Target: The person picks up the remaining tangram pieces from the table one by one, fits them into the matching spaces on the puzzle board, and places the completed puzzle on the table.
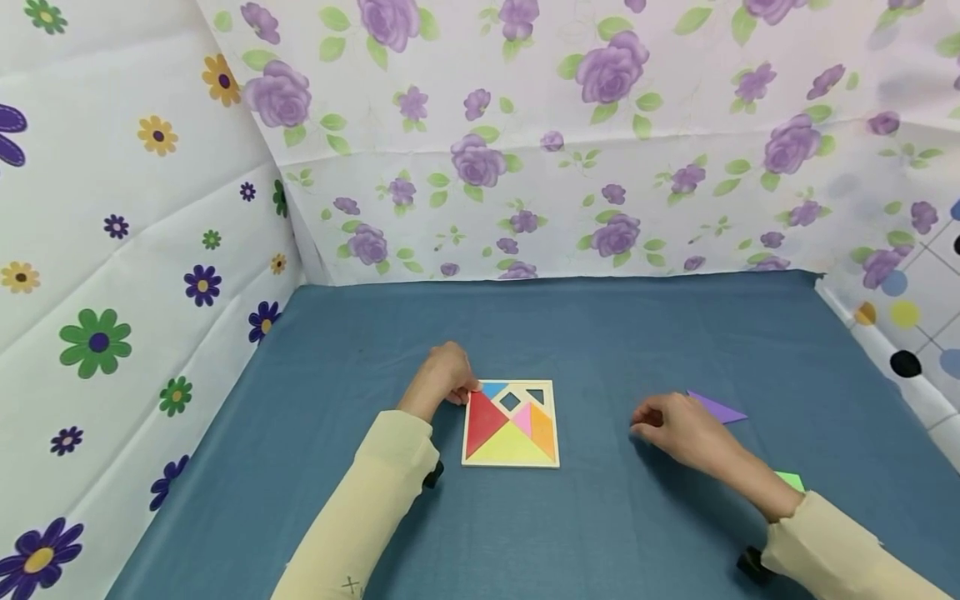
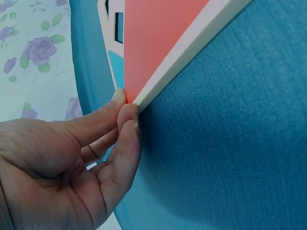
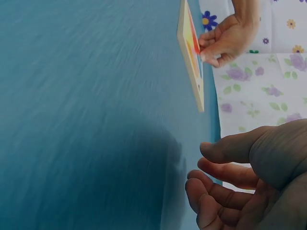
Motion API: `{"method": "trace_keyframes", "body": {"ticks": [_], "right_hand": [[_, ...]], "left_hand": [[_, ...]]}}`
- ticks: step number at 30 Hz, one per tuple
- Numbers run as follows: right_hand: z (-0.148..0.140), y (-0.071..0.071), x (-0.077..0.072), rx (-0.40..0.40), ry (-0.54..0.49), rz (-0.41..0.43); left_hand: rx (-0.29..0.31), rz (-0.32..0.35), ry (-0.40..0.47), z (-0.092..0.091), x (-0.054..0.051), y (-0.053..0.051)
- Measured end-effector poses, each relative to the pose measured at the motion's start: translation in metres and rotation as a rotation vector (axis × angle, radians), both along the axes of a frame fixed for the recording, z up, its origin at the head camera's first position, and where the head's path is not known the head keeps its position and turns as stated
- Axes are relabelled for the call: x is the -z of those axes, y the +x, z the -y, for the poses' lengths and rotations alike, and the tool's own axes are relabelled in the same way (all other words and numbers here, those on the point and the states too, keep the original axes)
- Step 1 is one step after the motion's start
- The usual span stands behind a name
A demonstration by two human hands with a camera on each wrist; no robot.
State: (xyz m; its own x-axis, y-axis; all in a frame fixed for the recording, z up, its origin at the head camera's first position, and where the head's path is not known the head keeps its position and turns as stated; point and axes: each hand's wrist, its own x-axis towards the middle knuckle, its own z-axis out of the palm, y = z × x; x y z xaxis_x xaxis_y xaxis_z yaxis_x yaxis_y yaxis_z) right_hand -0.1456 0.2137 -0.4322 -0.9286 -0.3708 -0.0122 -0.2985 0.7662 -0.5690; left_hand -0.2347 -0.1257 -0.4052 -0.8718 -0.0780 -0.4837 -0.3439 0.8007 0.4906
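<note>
A square wooden tangram board [image 1: 510, 464] lies on the blue cloth. My left hand [image 1: 448, 373] pinches its far left corner between thumb and fingers, beside the large red triangle [image 1: 482, 421]. The board also holds a yellow triangle [image 1: 510, 446], an orange piece [image 1: 543, 432], a pink piece [image 1: 522, 417] and a blue piece [image 1: 492, 389]. A square and a triangular recess show dark cloth colour. My right hand [image 1: 682, 425] hovers right of the board, fingers loosely bent, thumb apart, nothing held. Behind it lies a purple triangle [image 1: 720, 410]; a green piece [image 1: 792, 480] is partly hidden by the wrist.
Blue cloth [image 1: 300, 500] covers the table. A white sheet with purple roses [image 1: 480, 162] hangs along the back, and a flowered sheet [image 1: 97, 342] hangs at the left. A dotted white covering [image 1: 922, 333] borders the right edge.
</note>
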Motion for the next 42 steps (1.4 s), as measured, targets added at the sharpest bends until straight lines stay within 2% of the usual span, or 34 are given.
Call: {"method": "trace_keyframes", "body": {"ticks": [9,18,29,38,42], "right_hand": [[-0.036,0.010,-0.002,0.078,0.091,0.079],[-0.073,0.015,-0.003,0.109,0.155,0.121],[-0.113,0.022,-0.004,0.167,0.243,0.230],[-0.138,0.026,0.004,0.221,0.367,0.336],[-0.141,0.027,0.008,0.214,0.406,0.364]], "left_hand": [[0.019,0.000,-0.013,0.001,0.000,0.000],[0.014,0.015,-0.020,0.000,0.000,-0.001],[-0.018,0.010,-0.007,-0.001,-0.001,0.001],[0.009,-0.008,-0.014,0.000,0.002,0.001],[0.020,-0.003,-0.009,0.001,0.003,0.000]]}}
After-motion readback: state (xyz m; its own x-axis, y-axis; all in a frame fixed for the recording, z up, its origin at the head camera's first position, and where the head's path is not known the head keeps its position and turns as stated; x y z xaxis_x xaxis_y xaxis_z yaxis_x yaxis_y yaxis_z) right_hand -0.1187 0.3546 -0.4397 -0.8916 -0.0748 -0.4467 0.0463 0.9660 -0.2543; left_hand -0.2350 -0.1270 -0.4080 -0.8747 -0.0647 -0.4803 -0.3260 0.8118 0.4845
